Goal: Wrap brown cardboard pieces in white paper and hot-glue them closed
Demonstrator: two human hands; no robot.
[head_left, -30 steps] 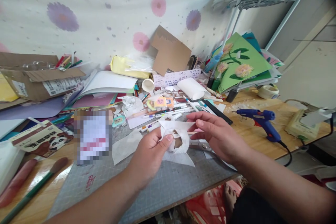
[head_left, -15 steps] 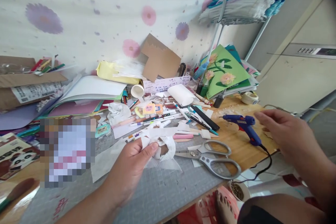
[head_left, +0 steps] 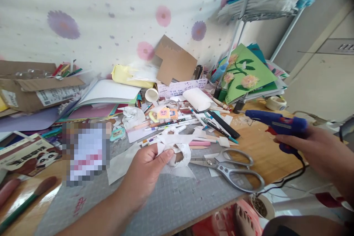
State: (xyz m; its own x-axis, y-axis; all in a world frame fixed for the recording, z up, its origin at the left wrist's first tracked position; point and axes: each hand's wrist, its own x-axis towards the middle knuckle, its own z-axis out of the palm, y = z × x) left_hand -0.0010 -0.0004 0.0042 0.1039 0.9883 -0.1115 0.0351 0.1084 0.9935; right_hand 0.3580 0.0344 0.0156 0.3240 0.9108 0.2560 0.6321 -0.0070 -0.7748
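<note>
My left hand (head_left: pixel 151 167) pinches a crumpled piece of white paper (head_left: pixel 181 156) with a ring-like hole, above the grey cutting mat (head_left: pixel 129 206). On the right, my right hand (head_left: pixel 312 147) is closed around the handle of a blue glue gun (head_left: pixel 279 121), lifted off the table with its nozzle pointing left. The gun's black cord runs down behind the hand. Between the hands lie large grey-handled scissors (head_left: pixel 229 166), their blades partly under the white paper.
Pens, paper scraps and a white roll (head_left: pixel 197 99) crowd the mat's far side. A cardboard box (head_left: pixel 35 84) and stacked paper (head_left: pixel 110 92) stand left. Green flower cards (head_left: pixel 246 75) lean at the back right. A wooden-tipped brush (head_left: pixel 27 202) lies front left.
My right hand has taken hold of the glue gun and raised it from the table. My left hand keeps its pinch on the paper. The view has shifted slightly left.
</note>
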